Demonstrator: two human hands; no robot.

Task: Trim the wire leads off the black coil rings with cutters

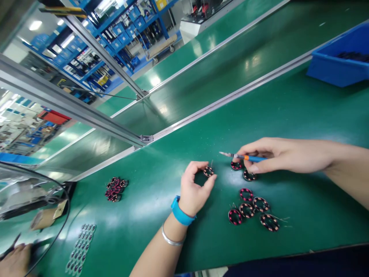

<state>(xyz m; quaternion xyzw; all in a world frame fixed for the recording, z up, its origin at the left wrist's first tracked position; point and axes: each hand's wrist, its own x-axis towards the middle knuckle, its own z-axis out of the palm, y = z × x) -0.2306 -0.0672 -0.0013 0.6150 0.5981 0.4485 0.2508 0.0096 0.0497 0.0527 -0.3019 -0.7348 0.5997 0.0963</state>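
Between the thumb and fingers of my left hand (198,186) is a small wound motor stator (208,171), a dark ring with copper-coloured coils and a thin wire end sticking up. My right hand (265,154) is closed around a slim blue pen-like tool (253,158) with an orange band. Its pale narrow tip points left toward the held stator, apart from it. Under the right hand's fingers lie a red-coil stator (236,165) and a copper-coil stator (249,176), partly covered. Nearer to me several more stators (246,210) lie loosely grouped, some with loose wire ends.
A cluster of stators (115,188) sits to the left on the green bench. Beyond it is a sheet of round parts (80,250). Another person's hand (15,259) shows at lower left, near a black cable (68,207). A blue bin (340,67) stands far right; a metal rail (201,111) runs behind.
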